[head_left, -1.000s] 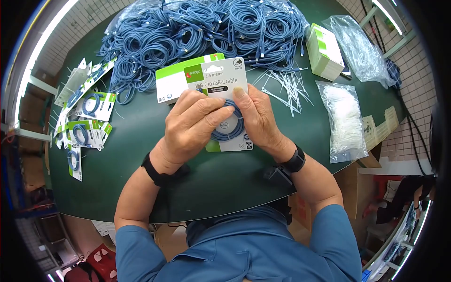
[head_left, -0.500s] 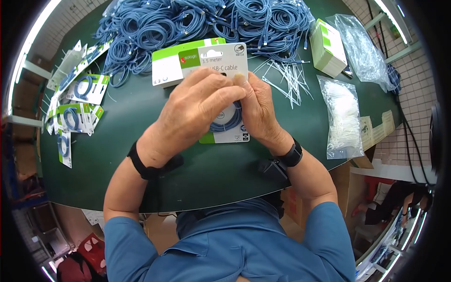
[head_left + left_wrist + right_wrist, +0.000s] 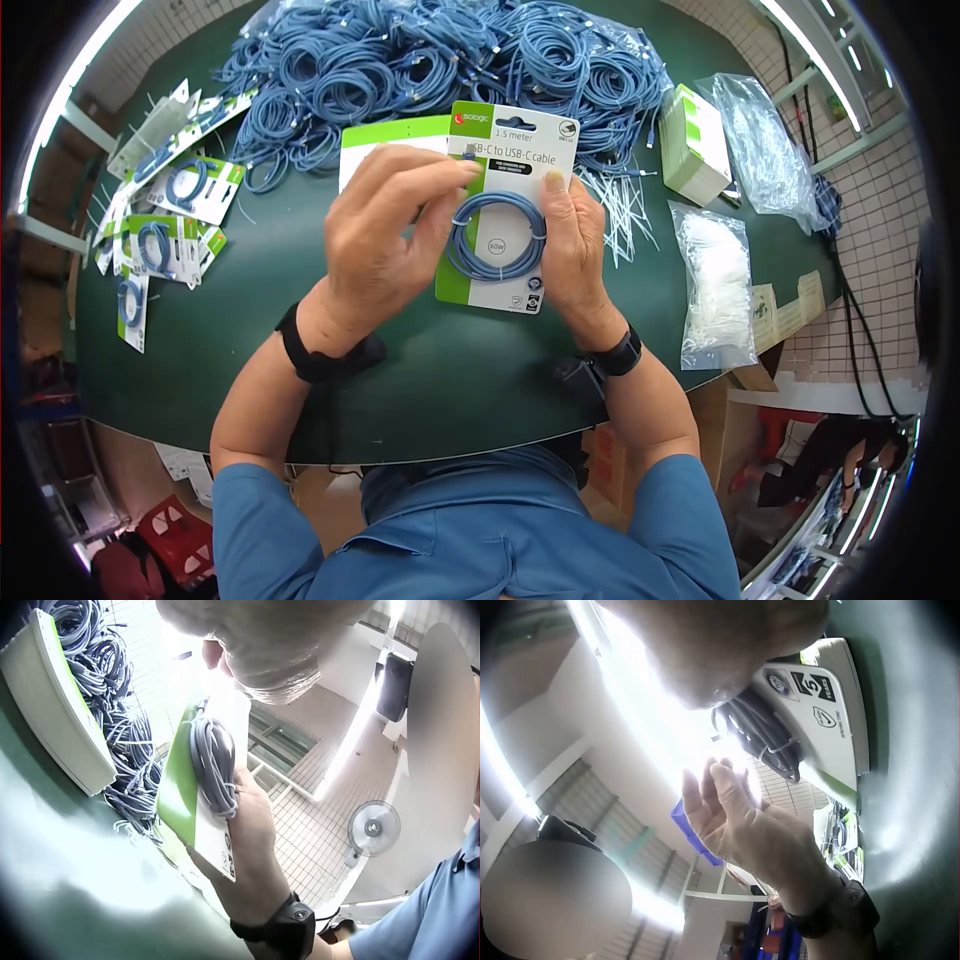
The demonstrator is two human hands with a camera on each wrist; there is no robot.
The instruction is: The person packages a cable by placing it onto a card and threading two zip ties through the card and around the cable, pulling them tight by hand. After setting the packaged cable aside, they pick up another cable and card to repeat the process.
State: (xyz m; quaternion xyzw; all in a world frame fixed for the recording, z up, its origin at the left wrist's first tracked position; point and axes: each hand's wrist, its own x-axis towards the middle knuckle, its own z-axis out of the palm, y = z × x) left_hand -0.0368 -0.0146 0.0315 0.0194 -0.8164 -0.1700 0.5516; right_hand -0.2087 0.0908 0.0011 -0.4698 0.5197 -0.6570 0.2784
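Table [image 3: 420, 400] below us, cable pile [image 3: 350, 70] beyond, and we've got the card [image 3: 500, 290] above it, long axis running away from us, hole end far, leaning slightly right. It's white and green, bearing a round blue coil [image 3: 536, 232]. Our right hand [image 3: 574, 255] grips its right edge; our left hand [image 3: 380, 230], loosely bent, is released beside it.
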